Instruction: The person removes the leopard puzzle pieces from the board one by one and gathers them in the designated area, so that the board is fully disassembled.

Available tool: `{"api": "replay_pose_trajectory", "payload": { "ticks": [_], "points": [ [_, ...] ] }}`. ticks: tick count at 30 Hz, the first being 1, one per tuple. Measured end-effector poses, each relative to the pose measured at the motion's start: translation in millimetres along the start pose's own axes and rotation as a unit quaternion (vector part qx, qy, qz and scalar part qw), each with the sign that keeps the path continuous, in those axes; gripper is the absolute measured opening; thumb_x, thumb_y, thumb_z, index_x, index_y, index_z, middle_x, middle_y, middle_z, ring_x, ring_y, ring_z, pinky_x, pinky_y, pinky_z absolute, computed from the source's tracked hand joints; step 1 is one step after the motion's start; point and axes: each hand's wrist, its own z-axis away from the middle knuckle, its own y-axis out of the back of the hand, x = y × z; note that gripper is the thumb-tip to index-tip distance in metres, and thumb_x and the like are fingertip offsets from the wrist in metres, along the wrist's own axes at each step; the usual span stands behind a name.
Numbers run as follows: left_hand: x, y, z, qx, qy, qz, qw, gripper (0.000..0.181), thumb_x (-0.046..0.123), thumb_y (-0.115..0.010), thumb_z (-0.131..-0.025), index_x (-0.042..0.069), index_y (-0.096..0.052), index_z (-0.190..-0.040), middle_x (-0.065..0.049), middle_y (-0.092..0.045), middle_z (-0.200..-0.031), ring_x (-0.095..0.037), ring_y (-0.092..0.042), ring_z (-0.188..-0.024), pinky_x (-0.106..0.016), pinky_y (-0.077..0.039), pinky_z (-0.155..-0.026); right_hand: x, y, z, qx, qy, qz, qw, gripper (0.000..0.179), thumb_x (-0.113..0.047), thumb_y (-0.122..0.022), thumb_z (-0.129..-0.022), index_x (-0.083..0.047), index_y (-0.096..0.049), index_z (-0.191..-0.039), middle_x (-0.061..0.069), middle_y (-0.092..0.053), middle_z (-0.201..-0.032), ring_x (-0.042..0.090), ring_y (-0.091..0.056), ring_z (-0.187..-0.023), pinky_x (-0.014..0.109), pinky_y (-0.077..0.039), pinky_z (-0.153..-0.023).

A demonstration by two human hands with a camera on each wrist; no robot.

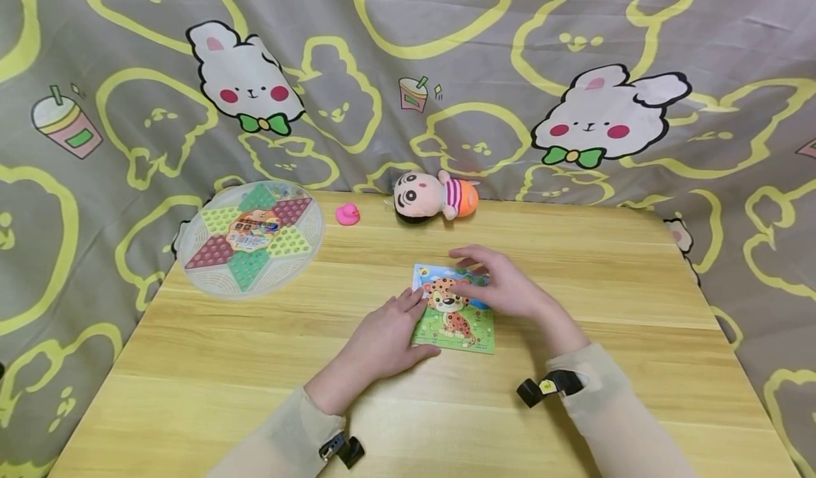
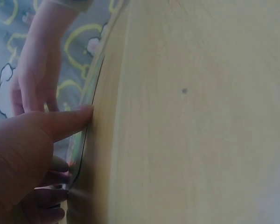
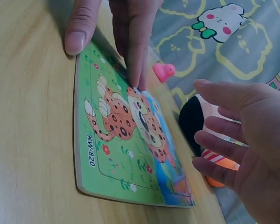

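Note:
A flat leopard picture puzzle board (image 1: 455,326) lies on the table, marked KW-820 in the right wrist view. My left hand (image 1: 385,336) rests at the board's left side, its fairly straight fingers touching the top face and its thumb by the near edge. Over the board's far right corner hovers my right hand (image 1: 510,287). In the right wrist view that right hand (image 3: 252,135) has loosely bent fingers, apart from the board, with nothing between them. The left wrist view shows the board only as a thin edge beside the left thumb (image 2: 74,121).
A round Chinese checkers board (image 1: 191,280) sits at the table's back left. Beside it are a pink rubber duck (image 1: 348,214) and a plush doll (image 1: 427,195) lying on its side near the back edge. A patterned curtain (image 1: 484,32) hangs behind the wooden table (image 1: 223,365).

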Motion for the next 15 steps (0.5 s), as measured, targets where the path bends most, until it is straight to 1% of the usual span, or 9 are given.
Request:
{"api": "replay_pose_trajectory", "payload": {
  "ticks": [4, 8, 11, 15],
  "points": [
    [-1.0, -1.0, 0.2, 0.001, 0.006, 0.014, 0.9999, 0.091, 0.064, -0.074, -0.093, 0.002, -0.051, -0.156, -0.013, -0.038, -0.167, -0.034, -0.039, -0.151, -0.049, -0.044, -0.115, 2.9, -3.3, -5.8, -0.007, -0.009, 0.001, 0.9999, 0.060, -0.021, -0.081, -0.097, 0.001, -0.058, -0.147, 0.018, -0.061, -0.144, 0.034, -0.063, -0.126, 0.052, -0.053, -0.104],
    [-1.1, -1.2, -0.1, -0.011, 0.016, 0.034, 0.9993, 0.093, 0.065, -0.075, -0.091, 0.002, -0.050, -0.156, -0.013, -0.036, -0.168, -0.034, -0.038, -0.152, -0.049, -0.044, -0.115, 4.7, -6.5, -9.2, -0.012, -0.013, -0.003, 0.9998, 0.060, -0.020, -0.082, -0.096, 0.002, -0.058, -0.146, 0.018, -0.062, -0.142, 0.035, -0.063, -0.126, 0.054, -0.053, -0.103],
    [-1.1, -1.4, -1.5, -0.017, 0.027, 0.048, 0.9984, 0.092, 0.064, -0.075, -0.091, 0.004, -0.051, -0.156, -0.013, -0.037, -0.167, -0.035, -0.039, -0.151, -0.053, -0.045, -0.114, 5.3, -9.2, -11.1, -0.014, -0.010, -0.005, 0.9998, 0.061, -0.021, -0.083, -0.095, 0.002, -0.058, -0.146, 0.017, -0.064, -0.140, 0.035, -0.063, -0.125, 0.055, -0.053, -0.103],
    [-1.3, -1.5, -2.8, -0.021, 0.042, 0.064, 0.9969, 0.091, 0.063, -0.077, -0.090, 0.006, -0.051, -0.156, -0.010, -0.036, -0.167, -0.036, -0.039, -0.151, -0.058, -0.043, -0.114, 5.8, -12.5, -14.2, -0.018, -0.007, 0.003, 0.9998, 0.062, -0.022, -0.084, -0.095, 0.002, -0.059, -0.145, 0.017, -0.065, -0.139, 0.033, -0.064, -0.123, 0.054, -0.053, -0.102]
  ]
}}
